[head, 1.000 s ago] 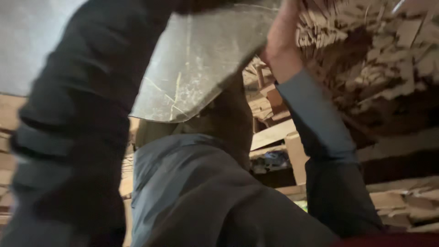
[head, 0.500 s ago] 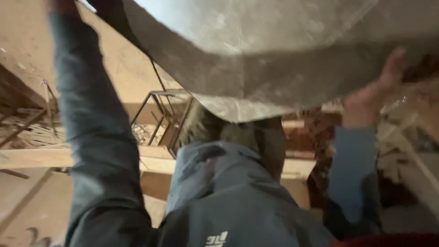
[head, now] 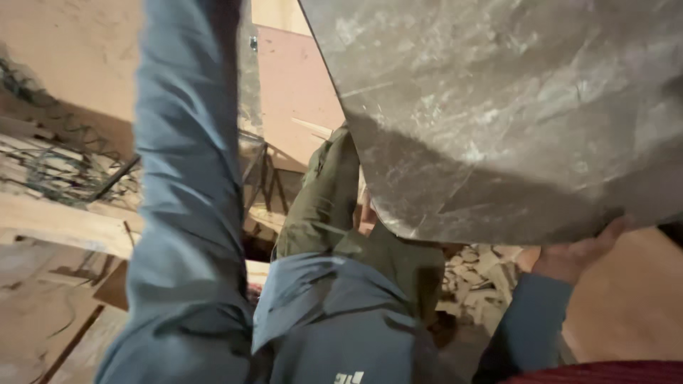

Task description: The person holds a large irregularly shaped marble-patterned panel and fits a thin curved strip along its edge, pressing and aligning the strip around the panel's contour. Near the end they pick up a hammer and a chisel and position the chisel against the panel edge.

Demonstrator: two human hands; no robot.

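Note:
A large grey, scratched sheet [head: 498, 107] of metal-like material fills the upper right. My right hand [head: 573, 257] grips its lower edge from beneath, fingers curled up against the underside. My left arm in a blue sleeve [head: 185, 178] reaches straight up at the left, and its hand is cut off by the top of the frame. Below are my blue jacket [head: 334, 327] and olive trousers [head: 327, 199].
A pale wooden beam [head: 57, 224] runs across the left, with tangled wire [head: 50, 163] above it. A dark metal frame [head: 260, 178] stands behind my leg, in front of a brown board [head: 299, 92]. Broken wood pieces [head: 484, 277] lie under the sheet.
The sheet has shifted to the right and fills more of the view. My right hand sits lower on its bottom edge. My left arm stays raised and the view has swung.

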